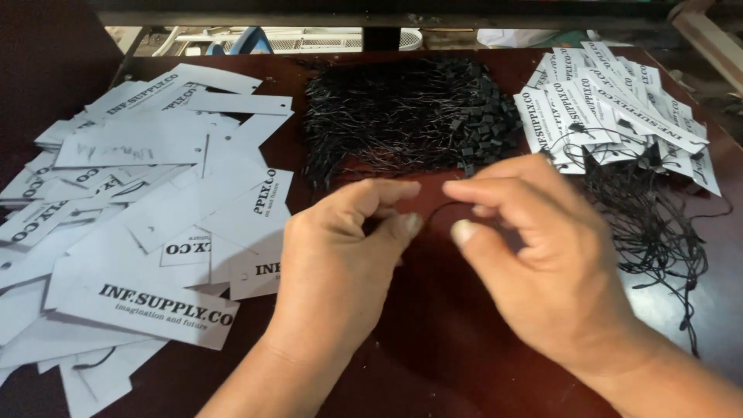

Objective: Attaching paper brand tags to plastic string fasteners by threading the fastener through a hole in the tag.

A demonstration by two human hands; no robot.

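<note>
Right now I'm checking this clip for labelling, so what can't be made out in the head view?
- Black string between left hand and right hand: its ends hidden behind the fingers.
- Loose white tags: pile cut off by the left edge.
- Black string pile: single strands too fine to separate.
- Strung tags: stack partly overlapping, count unclear.

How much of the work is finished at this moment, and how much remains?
Done: a smaller stack of strung tags lies at the right, cords trailing. In hand: the left hand and right hand pinch one black cord between them. Left: a larger spread of unstrung tags and the heap of loose cords.
</note>
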